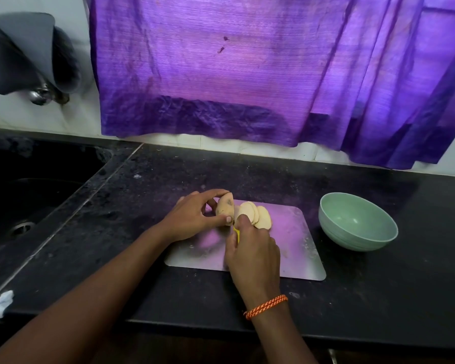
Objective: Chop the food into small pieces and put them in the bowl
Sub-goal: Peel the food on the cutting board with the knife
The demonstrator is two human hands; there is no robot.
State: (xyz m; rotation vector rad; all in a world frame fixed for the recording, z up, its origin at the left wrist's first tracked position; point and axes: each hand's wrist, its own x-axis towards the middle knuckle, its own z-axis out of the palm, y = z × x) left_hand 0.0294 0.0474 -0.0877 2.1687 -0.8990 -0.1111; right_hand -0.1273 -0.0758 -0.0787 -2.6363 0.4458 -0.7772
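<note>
Black stone counter (pixel 168 298) under a purple curtain (pixel 247 74). Left hand (pixel 195 216) grips the uncut potato end (pixel 225 206) between curled fingers and thumb. Right hand (pixel 252 256) is clenched round a yellow knife handle (pixel 237 233). Cut slices (pixel 256 215) lean together on the metal board (pixel 300 253). Beside the board sits a green bowl (pixel 357 222), nothing visible inside.

1 potato chunk (pixel 225 207), 3 slices (pixel 255 215), 1 bowl (pixel 357 225), 1 board (pixel 294 248)

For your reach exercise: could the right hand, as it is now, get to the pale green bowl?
Probably yes. The pale green bowl stands on bare counter right of the metal cutting board, nothing between, though the right hand is gripping a yellow-handled knife.
</note>
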